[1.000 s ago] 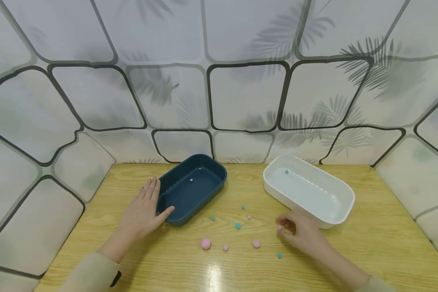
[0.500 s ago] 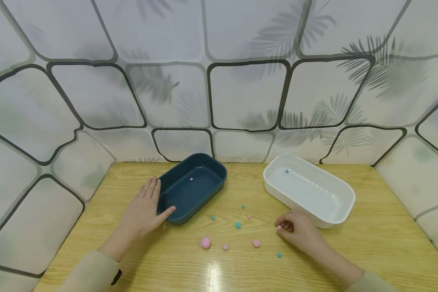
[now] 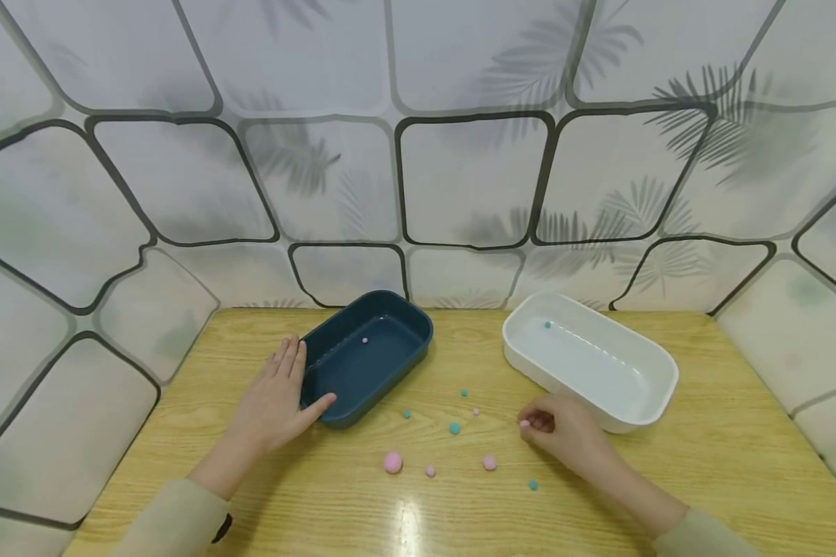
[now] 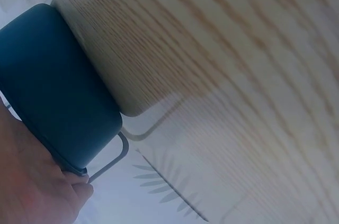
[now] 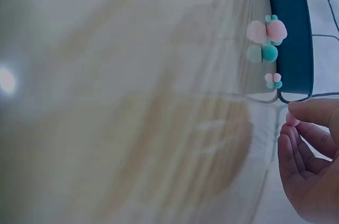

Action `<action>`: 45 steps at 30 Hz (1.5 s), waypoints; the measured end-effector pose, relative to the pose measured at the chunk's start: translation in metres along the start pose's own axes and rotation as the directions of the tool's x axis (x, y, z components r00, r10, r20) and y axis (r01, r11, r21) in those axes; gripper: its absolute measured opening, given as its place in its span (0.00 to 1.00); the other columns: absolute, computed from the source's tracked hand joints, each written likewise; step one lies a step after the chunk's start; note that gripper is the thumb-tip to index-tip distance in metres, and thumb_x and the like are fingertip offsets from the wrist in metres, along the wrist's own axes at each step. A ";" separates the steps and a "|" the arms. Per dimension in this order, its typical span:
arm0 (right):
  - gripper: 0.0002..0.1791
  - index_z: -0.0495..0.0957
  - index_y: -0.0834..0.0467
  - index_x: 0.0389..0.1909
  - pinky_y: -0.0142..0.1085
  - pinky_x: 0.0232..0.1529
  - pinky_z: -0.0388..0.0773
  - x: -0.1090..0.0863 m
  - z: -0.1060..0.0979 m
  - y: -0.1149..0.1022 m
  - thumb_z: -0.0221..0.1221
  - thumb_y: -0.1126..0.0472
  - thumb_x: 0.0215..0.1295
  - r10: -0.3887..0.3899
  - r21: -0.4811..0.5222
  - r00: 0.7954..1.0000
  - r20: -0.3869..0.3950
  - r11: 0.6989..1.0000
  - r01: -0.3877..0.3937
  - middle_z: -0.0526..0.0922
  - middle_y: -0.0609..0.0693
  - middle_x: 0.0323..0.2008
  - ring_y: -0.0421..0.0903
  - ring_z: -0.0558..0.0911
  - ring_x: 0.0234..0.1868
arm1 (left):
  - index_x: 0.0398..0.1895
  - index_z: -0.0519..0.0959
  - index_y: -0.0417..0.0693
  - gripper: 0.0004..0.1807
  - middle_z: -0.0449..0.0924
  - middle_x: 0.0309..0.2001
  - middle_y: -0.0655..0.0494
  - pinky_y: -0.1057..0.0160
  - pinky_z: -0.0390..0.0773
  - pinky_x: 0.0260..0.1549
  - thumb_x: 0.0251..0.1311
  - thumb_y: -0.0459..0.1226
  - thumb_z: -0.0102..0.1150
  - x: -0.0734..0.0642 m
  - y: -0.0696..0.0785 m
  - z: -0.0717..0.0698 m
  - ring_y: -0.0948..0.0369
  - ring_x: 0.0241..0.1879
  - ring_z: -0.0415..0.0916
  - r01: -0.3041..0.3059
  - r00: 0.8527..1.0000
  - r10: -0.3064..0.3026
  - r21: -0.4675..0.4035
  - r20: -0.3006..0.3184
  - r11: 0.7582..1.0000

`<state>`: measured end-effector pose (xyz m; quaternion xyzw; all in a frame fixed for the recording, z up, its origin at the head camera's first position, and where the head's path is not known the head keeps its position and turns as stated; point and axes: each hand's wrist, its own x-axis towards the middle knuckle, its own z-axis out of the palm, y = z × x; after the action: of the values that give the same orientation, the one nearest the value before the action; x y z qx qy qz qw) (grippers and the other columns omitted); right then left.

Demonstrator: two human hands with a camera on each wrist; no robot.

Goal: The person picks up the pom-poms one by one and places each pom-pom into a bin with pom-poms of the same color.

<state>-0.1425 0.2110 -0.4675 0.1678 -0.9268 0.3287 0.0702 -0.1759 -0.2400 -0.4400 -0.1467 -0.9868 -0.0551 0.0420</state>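
My left hand [image 3: 270,406] rests with straight fingers along the near left side of a dark blue dish [image 3: 383,391]; its thumb lies over the rim. One small pink ball [image 3: 365,340] lies inside that dish. My right hand [image 3: 571,437] pinches another pink ball [image 5: 292,119] between thumb and forefinger, just above the table in front of a white dish [image 3: 658,387]. A tiny teal ball [image 3: 547,325] is in the white dish. In the left wrist view, the fingers [image 4: 77,184] touch the rim of the blue dish [image 4: 58,86].
Loose pink and teal balls lie on the wooden table [image 3: 334,510] between the dishes, among them a large pink ball [image 3: 393,463], a teal ball [image 3: 454,428] and a pink ball [image 3: 489,463]. A patterned wall [image 3: 470,186] rises behind the table.
My right hand, with the pink ball pinched in it, has shifted slightly left and away from me. The left hand and both dishes have stayed in place.
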 end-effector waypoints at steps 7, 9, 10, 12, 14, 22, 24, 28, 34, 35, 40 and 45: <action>0.04 0.89 0.57 0.36 0.27 0.36 0.82 0.016 -0.002 -0.017 0.72 0.68 0.65 0.041 0.060 0.999 0.033 0.997 -0.043 0.87 0.43 0.31 0.32 0.80 0.33 | 0.82 0.52 0.25 0.57 0.50 0.83 0.28 0.37 0.58 0.81 0.72 0.65 0.55 0.001 0.000 0.000 0.35 0.84 0.48 0.001 1.000 -0.001 0.007 -0.002 1.000; 0.03 0.88 0.58 0.37 0.28 0.37 0.83 0.020 -0.001 -0.021 0.72 0.68 0.65 0.049 0.065 0.998 0.039 0.997 -0.052 0.87 0.44 0.32 0.33 0.81 0.34 | 0.82 0.51 0.25 0.57 0.50 0.83 0.28 0.38 0.58 0.81 0.72 0.65 0.55 0.001 0.000 0.000 0.35 0.84 0.48 0.003 1.000 -0.003 0.008 0.001 1.000; 0.03 0.88 0.59 0.37 0.28 0.37 0.83 0.023 0.000 -0.023 0.72 0.68 0.65 0.053 0.070 0.998 0.040 0.996 -0.056 0.88 0.44 0.33 0.34 0.81 0.34 | 0.82 0.52 0.25 0.57 0.50 0.83 0.28 0.38 0.58 0.81 0.72 0.65 0.55 0.001 0.000 0.000 0.35 0.84 0.48 0.004 1.000 -0.004 0.009 0.002 1.000; 0.02 0.89 0.59 0.38 0.28 0.38 0.83 0.029 0.001 -0.026 0.71 0.68 0.66 0.064 0.076 0.997 0.038 0.995 -0.067 0.88 0.45 0.33 0.35 0.82 0.35 | 0.82 0.51 0.25 0.57 0.49 0.83 0.29 0.38 0.57 0.81 0.72 0.65 0.55 0.001 0.000 0.001 0.35 0.84 0.48 0.004 1.000 -0.004 0.011 0.003 1.000; 0.02 0.89 0.59 0.38 0.28 0.38 0.84 0.034 0.002 -0.030 0.71 0.68 0.66 0.068 0.088 0.997 0.033 0.994 -0.071 0.88 0.46 0.33 0.36 0.83 0.35 | 0.82 0.52 0.25 0.57 0.49 0.83 0.29 0.38 0.57 0.81 0.72 0.65 0.54 0.001 0.000 0.001 0.35 0.84 0.48 0.005 1.000 -0.005 0.014 0.004 1.000; 0.02 0.89 0.60 0.38 0.28 0.38 0.84 0.053 0.006 -0.041 0.71 0.68 0.66 0.058 0.129 0.998 0.021 0.990 -0.060 0.89 0.49 0.34 0.39 0.85 0.35 | 0.81 0.52 0.25 0.57 0.50 0.83 0.28 0.38 0.57 0.81 0.72 0.64 0.55 0.002 0.000 0.002 0.35 0.84 0.48 -0.003 1.000 0.003 0.012 -0.002 1.000; 0.03 0.89 0.60 0.39 0.28 0.38 0.84 0.058 0.009 -0.043 0.71 0.67 0.66 0.061 0.133 0.998 0.025 0.989 -0.064 0.89 0.49 0.35 0.39 0.85 0.35 | 0.81 0.52 0.25 0.57 0.50 0.83 0.28 0.38 0.57 0.81 0.72 0.64 0.55 0.002 0.000 0.002 0.35 0.84 0.48 -0.003 1.000 0.003 0.010 -0.004 1.000; 0.04 0.89 0.60 0.40 0.27 0.38 0.83 0.068 0.012 -0.049 0.72 0.66 0.67 0.068 0.141 0.997 0.022 0.987 -0.070 0.90 0.50 0.35 0.40 0.85 0.35 | 0.81 0.53 0.25 0.57 0.51 0.83 0.28 0.38 0.57 0.81 0.72 0.64 0.55 0.002 -0.001 0.002 0.35 0.84 0.48 -0.003 1.000 0.003 0.011 -0.004 1.000; 0.04 0.89 0.59 0.41 0.29 0.39 0.84 0.085 0.015 -0.062 0.71 0.64 0.67 0.063 0.191 0.998 0.021 0.979 -0.066 0.91 0.50 0.36 0.42 0.87 0.36 | 0.81 0.53 0.24 0.56 0.51 0.83 0.28 0.38 0.58 0.81 0.73 0.64 0.55 0.002 0.000 0.002 0.35 0.84 0.48 0.000 1.000 0.000 0.014 -0.001 1.000; 0.05 0.89 0.59 0.42 0.29 0.39 0.85 0.088 0.015 -0.064 0.71 0.64 0.68 0.064 0.197 0.998 0.022 0.978 -0.067 0.91 0.50 0.36 0.42 0.87 0.36 | 0.81 0.53 0.24 0.56 0.51 0.83 0.28 0.38 0.58 0.81 0.72 0.64 0.55 0.001 0.000 0.002 0.35 0.84 0.48 0.000 1.000 0.000 0.013 -0.002 1.000; 0.06 0.89 0.61 0.43 0.30 0.40 0.86 0.105 0.021 -0.073 0.71 0.64 0.68 0.044 0.234 0.999 0.004 0.971 -0.044 0.92 0.54 0.38 0.46 0.90 0.38 | 0.81 0.53 0.24 0.56 0.50 0.83 0.28 0.37 0.58 0.81 0.72 0.63 0.56 0.001 0.000 0.001 0.35 0.84 0.48 -0.003 1.000 0.003 0.014 -0.006 1.000; 0.06 0.90 0.60 0.42 0.35 0.42 0.88 0.122 0.027 -0.081 0.72 0.63 0.67 0.030 0.255 1.000 -0.005 0.967 -0.028 0.92 0.55 0.38 0.49 0.90 0.39 | 0.81 0.53 0.24 0.56 0.50 0.83 0.28 0.37 0.58 0.81 0.72 0.62 0.56 0.001 0.001 0.000 0.34 0.84 0.48 -0.005 1.000 0.005 0.015 -0.003 1.000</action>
<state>-0.2283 0.1025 -0.4117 0.1603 -0.8789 0.4467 0.0473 -0.1768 -0.2393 -0.4396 -0.1490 -0.9867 -0.0479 0.0447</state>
